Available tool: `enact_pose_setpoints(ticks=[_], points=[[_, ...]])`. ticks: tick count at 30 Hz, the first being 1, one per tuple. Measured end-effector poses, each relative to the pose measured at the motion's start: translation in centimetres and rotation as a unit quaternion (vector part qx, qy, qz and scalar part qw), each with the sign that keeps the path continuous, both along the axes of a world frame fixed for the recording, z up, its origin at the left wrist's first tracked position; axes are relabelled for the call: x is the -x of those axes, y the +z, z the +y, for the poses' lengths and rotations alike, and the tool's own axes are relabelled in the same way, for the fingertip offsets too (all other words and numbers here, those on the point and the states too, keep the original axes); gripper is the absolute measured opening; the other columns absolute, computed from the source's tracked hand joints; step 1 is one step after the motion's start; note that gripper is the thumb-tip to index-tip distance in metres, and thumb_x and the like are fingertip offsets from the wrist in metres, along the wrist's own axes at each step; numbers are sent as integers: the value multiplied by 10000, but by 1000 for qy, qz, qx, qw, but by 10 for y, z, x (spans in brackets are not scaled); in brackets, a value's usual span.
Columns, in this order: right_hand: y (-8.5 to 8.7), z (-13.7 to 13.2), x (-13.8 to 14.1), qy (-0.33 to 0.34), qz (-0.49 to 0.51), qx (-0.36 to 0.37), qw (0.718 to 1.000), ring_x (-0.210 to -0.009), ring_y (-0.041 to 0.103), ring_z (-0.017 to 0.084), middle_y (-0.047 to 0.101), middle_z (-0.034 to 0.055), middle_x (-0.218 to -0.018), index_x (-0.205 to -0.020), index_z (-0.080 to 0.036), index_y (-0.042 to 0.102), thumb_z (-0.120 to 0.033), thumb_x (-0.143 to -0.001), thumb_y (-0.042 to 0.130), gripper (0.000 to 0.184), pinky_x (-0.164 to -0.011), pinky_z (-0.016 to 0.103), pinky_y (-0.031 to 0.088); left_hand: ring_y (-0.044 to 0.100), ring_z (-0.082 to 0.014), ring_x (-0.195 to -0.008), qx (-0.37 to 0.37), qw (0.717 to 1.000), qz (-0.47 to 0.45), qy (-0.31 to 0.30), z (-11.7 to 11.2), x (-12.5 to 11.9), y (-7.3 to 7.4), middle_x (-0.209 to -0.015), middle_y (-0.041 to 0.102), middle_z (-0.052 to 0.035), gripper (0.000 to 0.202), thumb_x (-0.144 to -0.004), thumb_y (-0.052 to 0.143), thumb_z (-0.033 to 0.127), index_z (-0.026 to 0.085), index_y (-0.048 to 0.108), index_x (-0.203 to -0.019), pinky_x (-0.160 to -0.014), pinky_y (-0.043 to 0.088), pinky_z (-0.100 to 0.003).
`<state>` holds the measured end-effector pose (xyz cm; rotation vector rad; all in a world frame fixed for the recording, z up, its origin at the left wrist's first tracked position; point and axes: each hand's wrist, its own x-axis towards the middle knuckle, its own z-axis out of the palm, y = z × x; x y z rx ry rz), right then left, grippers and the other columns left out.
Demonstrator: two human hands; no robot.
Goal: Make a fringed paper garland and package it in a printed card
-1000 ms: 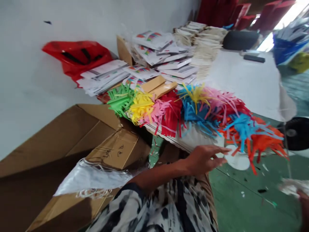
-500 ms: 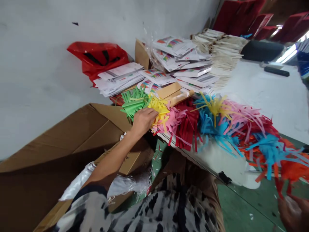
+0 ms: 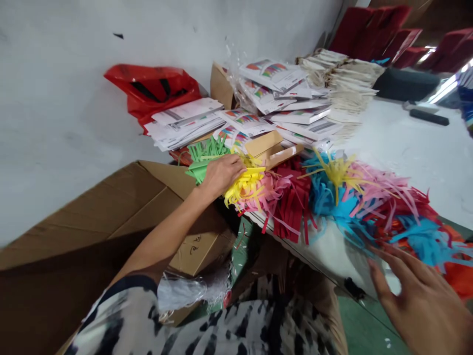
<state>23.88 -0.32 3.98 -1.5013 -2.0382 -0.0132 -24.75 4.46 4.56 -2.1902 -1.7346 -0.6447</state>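
A: Huge cardboard box (image 3: 92, 217) on the left, long white table (image 3: 406, 153) beside it, printed sheets (image 3: 185, 123) stacked up top. What's happening at the front?

B: 2 hands working! Left hand (image 3: 221, 175) sits on the yellow paper fringe (image 3: 246, 185), fingers (image 3: 236, 167) pressed together, green paper fringe (image 3: 207, 158) right under the palm. Pinching? Can't tell.

A: Right hand (image 3: 417, 301)?

B: Fingers spread, just below the blue paper fringe (image 3: 421, 241).
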Motion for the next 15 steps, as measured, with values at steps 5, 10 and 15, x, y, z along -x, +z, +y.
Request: enact_pose_setpoints(ticks=[5, 10, 15], points=[[25, 52, 124, 226, -50, -49, 971, -1087, 722, 301, 785, 83, -1215, -1142, -286, 772, -377, -1049, 547, 259, -965, 482, 543, 642, -226, -895, 4, 999, 14, -33, -2, -2, 3, -943, 706, -66, 451, -1106, 418, 506, 240, 735, -925, -743, 471, -338], [23, 106, 244, 317, -118, -44, 940, -1098, 659, 305, 737, 136, -1241, -1174, -182, 720, -347, -1002, 676, 242, -887, 418, 454, 655, -223, -883, 13, 999, 6, -47, -9, -4, 0, -920, 713, -70, 476, -1110, 393, 510, 240, 750, -947, -801, 502, -357], [17, 129, 290, 356, -156, -28, 921, -982, 642, 262, 752, 109, -1016, -990, -177, 737, -265, -1022, 607, 160, -844, 383, 365, 683, -221, -955, -37, 995, -91, -36, -21, -2, -3, -994, 733, -71, 339, -1091, 503, 453, 250, 770, -1046, -881, 532, -382]])
